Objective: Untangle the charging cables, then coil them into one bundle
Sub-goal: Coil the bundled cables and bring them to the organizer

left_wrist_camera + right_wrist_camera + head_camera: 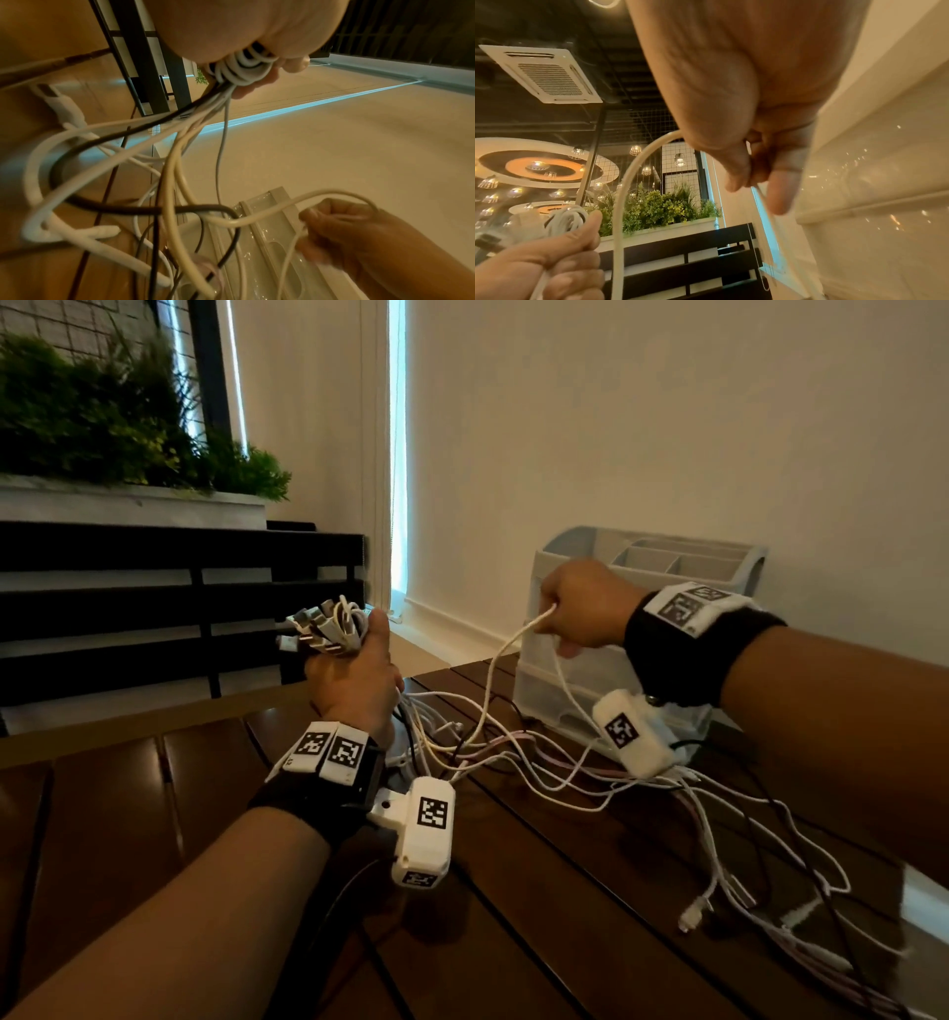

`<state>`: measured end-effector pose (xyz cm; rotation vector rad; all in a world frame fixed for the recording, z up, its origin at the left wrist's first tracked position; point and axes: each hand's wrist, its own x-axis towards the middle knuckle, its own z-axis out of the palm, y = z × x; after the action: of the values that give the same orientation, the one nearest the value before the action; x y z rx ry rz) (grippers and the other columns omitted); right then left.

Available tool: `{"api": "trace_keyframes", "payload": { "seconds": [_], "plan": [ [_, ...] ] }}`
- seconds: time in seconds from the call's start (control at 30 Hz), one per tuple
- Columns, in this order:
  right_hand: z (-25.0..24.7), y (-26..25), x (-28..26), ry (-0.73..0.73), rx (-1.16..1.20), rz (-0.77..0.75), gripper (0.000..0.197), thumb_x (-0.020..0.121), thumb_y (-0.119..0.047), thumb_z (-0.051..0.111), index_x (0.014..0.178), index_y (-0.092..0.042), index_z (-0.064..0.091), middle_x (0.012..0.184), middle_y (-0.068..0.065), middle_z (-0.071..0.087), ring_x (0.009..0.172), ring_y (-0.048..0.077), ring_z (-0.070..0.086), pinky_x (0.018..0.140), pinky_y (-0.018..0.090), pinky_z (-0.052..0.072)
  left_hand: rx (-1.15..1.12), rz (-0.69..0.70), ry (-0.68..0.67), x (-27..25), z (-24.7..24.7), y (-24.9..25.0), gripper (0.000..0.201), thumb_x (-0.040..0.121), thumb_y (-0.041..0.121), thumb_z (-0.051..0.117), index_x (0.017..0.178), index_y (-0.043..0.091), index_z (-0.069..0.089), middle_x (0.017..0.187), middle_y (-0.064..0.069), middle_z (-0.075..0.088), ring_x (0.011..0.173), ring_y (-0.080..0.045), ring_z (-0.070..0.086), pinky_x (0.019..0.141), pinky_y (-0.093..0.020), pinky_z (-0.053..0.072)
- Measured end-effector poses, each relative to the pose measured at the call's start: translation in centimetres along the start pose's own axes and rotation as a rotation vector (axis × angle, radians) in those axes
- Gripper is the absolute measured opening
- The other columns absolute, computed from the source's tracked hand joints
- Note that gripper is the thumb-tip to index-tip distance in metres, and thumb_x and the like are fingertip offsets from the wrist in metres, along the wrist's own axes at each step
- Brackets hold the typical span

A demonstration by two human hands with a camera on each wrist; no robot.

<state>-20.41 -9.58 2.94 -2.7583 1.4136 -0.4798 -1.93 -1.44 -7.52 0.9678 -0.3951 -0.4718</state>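
Note:
My left hand (354, 670) is raised above the wooden table (513, 891) and grips a bunch of cable ends (326, 626), white plugs sticking out above the fist; the same bunch (241, 67) shows in the left wrist view. From it, white, pink and black cables (539, 762) trail down in a tangle across the table. My right hand (580, 608) is lifted to the right and pinches one white cable (506, 654), which loops up from the tangle; that cable (626, 186) arcs past the palm in the right wrist view.
A translucent plastic desk organiser with drawers (637, 618) stands against the wall right behind my right hand. Loose plug ends (693, 916) lie near the table's right edge. A dark slatted bench (179, 588) and a planter (128, 433) sit at the left.

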Motion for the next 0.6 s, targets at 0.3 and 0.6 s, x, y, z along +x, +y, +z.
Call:
{"api": "trace_keyframes", "payload": {
  "seconds": [0.3,0.6],
  "plan": [
    [-0.9,-1.4,0.7,0.245,0.311,-0.123,0.013,0.092,-0.007,0.053,0.094,-0.008,0.066,0.08,0.008,0.071,0.068,0.02,0.069,0.059,0.028,0.057,-0.042,0.005,0.041,0.4,0.1,-0.1,0.049,0.085,0.03,0.073,0.122,0.002,0.056,0.092,-0.02,0.067,0.076,-0.032,0.068,0.064,-0.03,0.053],
    [3.9,2.0,-5.0,-0.756,-0.383,0.226,0.044,0.073,-0.033,0.081,0.108,-0.013,0.063,0.094,0.006,0.068,0.084,0.021,0.069,0.078,0.035,0.059,-0.065,-0.005,0.0,0.2,0.2,-0.1,0.043,0.088,0.026,0.07,0.117,-0.003,0.058,0.068,-0.005,0.056,0.044,-0.011,0.051,0.043,-0.019,0.045]
  ]
}}
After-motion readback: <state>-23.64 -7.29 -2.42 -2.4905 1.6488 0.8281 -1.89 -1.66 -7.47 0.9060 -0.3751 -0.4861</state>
